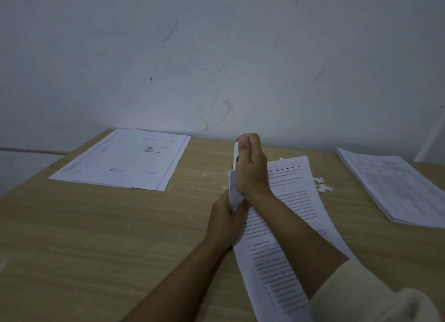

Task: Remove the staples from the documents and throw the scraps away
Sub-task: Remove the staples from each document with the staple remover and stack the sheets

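Note:
A printed document [292, 215] lies in front of me on the wooden desk [108, 225], its upper left corner lifted. My left hand [227, 219] pinches that raised corner from below. Just above it, my right hand [250, 167] is closed around a white staple remover [236, 153] held upright at the corner. The staple itself is hidden by my hands. Small torn paper scraps [322, 185] lie on the desk just right of the document's top edge.
A pile of loose sheets [125, 160] lies at the back left of the desk. A thicker stack of documents [395, 189] rests at the right edge. A pale wall [216, 56] rises directly behind the desk.

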